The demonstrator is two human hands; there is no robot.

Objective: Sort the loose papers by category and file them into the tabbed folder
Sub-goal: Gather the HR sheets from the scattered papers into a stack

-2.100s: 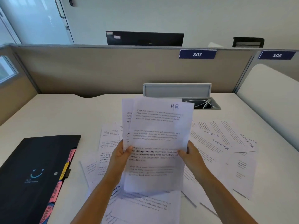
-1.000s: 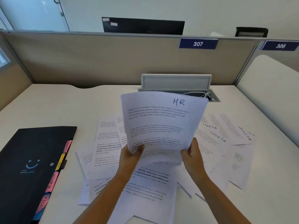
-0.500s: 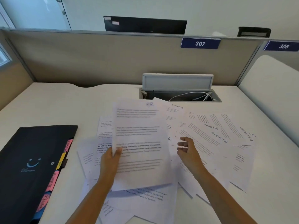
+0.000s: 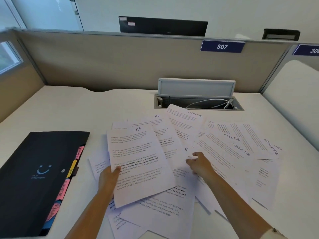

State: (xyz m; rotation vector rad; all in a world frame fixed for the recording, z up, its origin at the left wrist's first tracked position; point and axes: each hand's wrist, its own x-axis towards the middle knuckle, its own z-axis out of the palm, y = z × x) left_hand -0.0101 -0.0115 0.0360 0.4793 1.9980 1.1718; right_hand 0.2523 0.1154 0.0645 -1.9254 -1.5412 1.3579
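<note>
My left hand (image 4: 108, 176) grips the left edge of a sheet marked HR (image 4: 138, 163), held low over the scattered papers. My right hand (image 4: 198, 163) rests with fingers curled on the edge of another HR sheet (image 4: 166, 140) in the pile; whether it pinches that sheet I cannot tell. Sheets marked SPORTS (image 4: 238, 147) fan out to the right. More printed sheets (image 4: 155, 211) lie under my forearms. The black tabbed folder (image 4: 36, 171) lies shut at the left, with pink and yellow tabs (image 4: 70, 171) along its right edge.
An open cable tray (image 4: 198, 102) with white cables sits at the back of the white desk (image 4: 60, 111), its lid raised. A grey partition (image 4: 120, 62) with a plate reading 307 (image 4: 222, 46) bounds the far side. A curved divider (image 4: 293, 94) stands at the right.
Both hands held a stack of HR sheets upright. My right hand let go and dropped to the pile. My left hand lowered its sheet toward the desk.
</note>
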